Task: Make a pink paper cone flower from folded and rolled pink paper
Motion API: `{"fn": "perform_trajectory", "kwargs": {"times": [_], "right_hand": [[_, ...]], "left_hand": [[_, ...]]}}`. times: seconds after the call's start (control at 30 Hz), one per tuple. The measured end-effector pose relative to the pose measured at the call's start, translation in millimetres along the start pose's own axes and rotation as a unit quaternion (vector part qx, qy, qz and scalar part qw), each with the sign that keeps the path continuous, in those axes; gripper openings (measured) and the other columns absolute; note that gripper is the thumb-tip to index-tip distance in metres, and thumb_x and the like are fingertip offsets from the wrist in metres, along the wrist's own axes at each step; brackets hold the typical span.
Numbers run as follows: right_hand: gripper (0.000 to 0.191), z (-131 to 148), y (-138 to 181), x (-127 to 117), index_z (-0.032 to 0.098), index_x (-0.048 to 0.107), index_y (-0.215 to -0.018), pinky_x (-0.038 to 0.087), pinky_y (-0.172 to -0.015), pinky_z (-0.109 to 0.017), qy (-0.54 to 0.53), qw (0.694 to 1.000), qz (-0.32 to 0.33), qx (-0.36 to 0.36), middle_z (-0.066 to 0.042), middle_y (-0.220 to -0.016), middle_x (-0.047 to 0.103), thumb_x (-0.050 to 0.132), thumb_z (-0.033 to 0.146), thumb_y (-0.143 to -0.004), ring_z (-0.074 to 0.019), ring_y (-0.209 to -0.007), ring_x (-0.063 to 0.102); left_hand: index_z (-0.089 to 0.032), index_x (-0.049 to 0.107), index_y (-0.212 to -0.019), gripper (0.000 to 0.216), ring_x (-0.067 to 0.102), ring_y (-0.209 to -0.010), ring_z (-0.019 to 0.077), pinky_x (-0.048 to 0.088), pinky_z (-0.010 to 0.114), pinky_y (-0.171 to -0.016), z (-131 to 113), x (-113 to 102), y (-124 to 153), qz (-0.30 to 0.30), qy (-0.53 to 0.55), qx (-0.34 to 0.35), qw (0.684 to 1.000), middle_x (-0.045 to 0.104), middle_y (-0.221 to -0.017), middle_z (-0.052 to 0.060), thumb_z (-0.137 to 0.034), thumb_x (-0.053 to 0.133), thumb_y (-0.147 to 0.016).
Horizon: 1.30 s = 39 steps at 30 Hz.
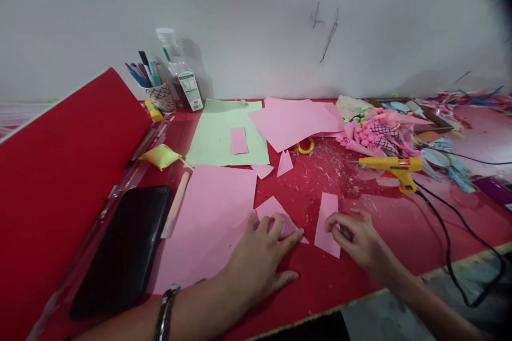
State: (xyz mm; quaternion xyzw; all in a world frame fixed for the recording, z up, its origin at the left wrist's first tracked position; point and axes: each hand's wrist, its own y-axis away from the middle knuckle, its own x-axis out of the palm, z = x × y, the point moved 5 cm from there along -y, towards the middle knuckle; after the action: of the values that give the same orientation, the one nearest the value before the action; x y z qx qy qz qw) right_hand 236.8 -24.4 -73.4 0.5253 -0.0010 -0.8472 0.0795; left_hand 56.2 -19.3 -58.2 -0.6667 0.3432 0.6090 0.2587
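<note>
My left hand [262, 250] lies with fingers spread over a pink paper piece [273, 206] with a pointed top, pressing it to the red table. Under that forearm and beside it is a large pink sheet [216, 213]. My right hand [360, 240] has thumb and forefinger brought together on a pink paper strip [328, 204]; the exact contact is partly hidden by the fingers. A small folded pink piece [285, 164] stands beyond my left hand, and a small pink rectangle [239, 141] rests on the light green sheet [216, 117].
A yellow glue gun [394, 165] with a black cable lies at right, before a heap of pink paper cones [372, 130]. Yellow-handled scissors [306, 146] lie mid-table. At left are a black phone [124, 245], a red board [80, 170], a pen cup [160, 97] and a bottle [186, 82].
</note>
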Motion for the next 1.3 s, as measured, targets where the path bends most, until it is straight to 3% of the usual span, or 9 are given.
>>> {"fn": "perform_trajectory", "kwargs": {"times": [0.17, 0.37, 0.47, 0.53, 0.77, 0.93, 1.1, 1.2, 1.3], "right_hand": [[0.013, 4, -20, -24, 0.019, 0.053, -0.078, 0.039, -0.064, -0.026, -0.081, 0.995, -0.047, -0.032, -0.002, -0.074, 0.061, 0.04, 0.018, -0.078, -0.0149, -0.068, 0.055], [0.014, 56, -76, -43, 0.02, 0.055, -0.081, 0.041, -0.068, -0.025, -0.171, 0.97, -0.078, -0.152, -0.001, -0.082, 0.059, 0.042, 0.015, -0.079, -0.0137, -0.076, 0.054], [0.012, 76, -116, -42, 0.019, 0.054, -0.084, 0.042, -0.054, -0.022, -0.245, 0.956, -0.029, -0.159, 0.0, -0.077, 0.057, 0.043, 0.019, -0.08, -0.0092, -0.056, 0.052], [0.013, 86, -143, -39, 0.018, 0.051, -0.089, 0.042, -0.048, -0.021, -0.285, 0.948, -0.006, -0.143, -0.001, -0.087, 0.056, 0.042, 0.022, -0.08, -0.0049, -0.045, 0.047], [0.036, 115, -192, -17, 0.018, 0.047, -0.109, 0.046, -0.066, -0.021, -0.278, 0.942, 0.052, -0.179, -0.006, -0.106, 0.052, 0.045, 0.009, -0.075, -0.0087, -0.074, 0.056], [0.041, 103, -187, -15, 0.016, 0.042, -0.117, 0.046, -0.066, -0.027, -0.238, 0.954, 0.066, -0.171, -0.01, -0.107, 0.049, 0.044, 0.011, -0.077, -0.0121, -0.077, 0.053], [0.027, 86, -143, -30, 0.019, 0.053, -0.105, 0.044, -0.075, -0.029, -0.213, 0.946, 0.134, -0.205, -0.004, -0.093, 0.058, 0.049, 0.018, -0.077, -0.0135, -0.083, 0.054], [0.032, 87, -103, -35, 0.02, 0.05, -0.108, 0.04, -0.085, -0.03, -0.162, 0.922, 0.192, -0.294, -0.004, -0.106, 0.055, 0.042, 0.01, -0.079, -0.0134, -0.096, 0.05], [0.042, 87, -72, -39, 0.019, 0.05, -0.108, 0.037, -0.089, -0.031, -0.09, 0.924, 0.162, -0.334, -0.005, -0.11, 0.053, 0.03, -0.002, -0.077, -0.0124, -0.102, 0.046]], "left_hand": [[-0.03, 0.032, -0.127, 0.06, 0.044, -0.097, 0.029, 0.028, 0.049, -0.084, 0, 0, 1, -0.003, 0.003, 0.004, 1.0, 0.044, -0.117, 0.015, -0.059, 0.04, -0.076], [-0.024, 0.032, -0.127, 0.065, 0.047, -0.094, 0.0281, 0.03, 0.047, -0.085, 3, -3, -1, 0.005, -0.012, -0.006, 1.0, 0.047, -0.115, 0.014, -0.058, 0.044, -0.074], [-0.022, 0.03, -0.128, 0.067, 0.048, -0.093, 0.0269, 0.036, 0.042, -0.081, 10, -7, -2, 0.006, -0.014, -0.019, 1.0, 0.049, -0.114, 0.012, -0.052, 0.051, -0.072], [-0.021, 0.029, -0.128, 0.069, 0.047, -0.094, 0.0271, 0.039, 0.04, -0.078, 17, -11, -2, -0.011, -0.015, -0.032, 0.999, 0.047, -0.117, 0.012, -0.049, 0.054, -0.071], [-0.019, 0.027, -0.129, 0.073, 0.045, -0.096, 0.0279, 0.039, 0.04, -0.078, 42, -17, 2, -0.052, 0.006, -0.091, 0.994, 0.048, -0.112, 0.012, -0.044, 0.06, -0.068], [-0.018, 0.021, -0.13, 0.072, 0.046, -0.099, 0.0264, 0.039, 0.039, -0.079, 48, -13, 2, -0.053, 0.053, -0.095, 0.993, 0.048, -0.112, 0.012, -0.028, 0.06, -0.071], [-0.017, 0.012, -0.131, 0.073, 0.049, -0.095, 0.0228, 0.04, 0.036, -0.079, 50, -7, 2, -0.08, 0.149, -0.078, 0.983, 0.052, -0.109, 0.011, -0.013, 0.054, -0.072], [-0.017, 0.028, -0.124, 0.059, 0.052, -0.084, 0.0201, 0.04, 0.034, -0.074, 52, -6, -1, -0.098, 0.204, -0.066, 0.972, 0.058, -0.093, 0.007, -0.006, 0.048, -0.07], [-0.02, 0.049, -0.098, 0.041, 0.051, -0.084, 0.0171, 0.037, 0.033, -0.077, 54, -12, -6, -0.13, 0.257, -0.015, 0.958, 0.058, -0.09, 0.003, 0.001, 0.042, -0.063]]}}
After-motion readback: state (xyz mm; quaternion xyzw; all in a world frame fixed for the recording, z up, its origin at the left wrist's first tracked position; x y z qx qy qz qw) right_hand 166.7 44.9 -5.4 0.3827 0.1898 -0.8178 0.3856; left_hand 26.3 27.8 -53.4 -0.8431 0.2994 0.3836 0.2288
